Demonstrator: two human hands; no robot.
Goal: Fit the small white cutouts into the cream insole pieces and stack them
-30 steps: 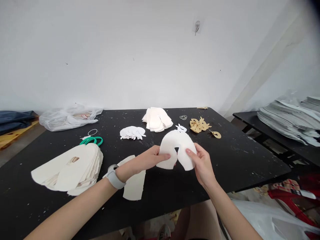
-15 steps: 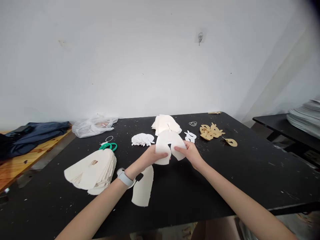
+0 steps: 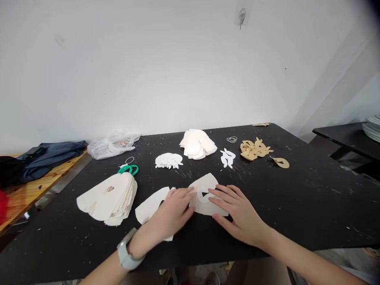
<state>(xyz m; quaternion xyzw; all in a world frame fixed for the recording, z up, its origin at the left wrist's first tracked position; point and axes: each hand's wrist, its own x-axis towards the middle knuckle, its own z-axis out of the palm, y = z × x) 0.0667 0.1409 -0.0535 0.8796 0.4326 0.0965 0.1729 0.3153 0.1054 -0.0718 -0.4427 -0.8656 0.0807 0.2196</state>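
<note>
While both hands are down on the desk (image 3: pixel 299 206), I count neither grip as closed: the left hand (image 3: pixel 173 208) has its fingers loosely spread, the tips at the near-left side of the cream cut sheet (image 3: pixel 209 180); the right hand (image 3: pixel 242 215) lies palm down, fingers fanned across the sheet's right side. Nothing is pinched in either.

Sheet is flat on the desk, directly in front of me. A small pale ring-shaped piece (image 3: pixel 204 200) sits on it, around a dark opening; whether it is fixed or merely laid there, I can't tell.

On handling, my judgement: the step looks like settling the small piece squarely over the opening. I'd hold the sheet's outer edges with light fingertips, nudge the ring from both sides at once, then press straight down. Sideways drag is the risk — thin stock could skid or wrinkle. I'd also lift the fingers clear for a look at the margin, since they cover part of it. Left wrist, with its watch (image 3: pixel 127 251), comes close over the neighbouring cut piece (image 3: pixel 151 206); I'd raise it a little to avoid catching that edge.

Nearby: thick cream stack (image 3: pixel 99 198) to the left, green handles (image 3: pixel 135 170) just behind it — scissors, probably. Farther back, loose white cut-outs (image 3: pixel 228 158) and the tan cut-outs (image 3: pixel 255 151), both apart from the hands.
</note>
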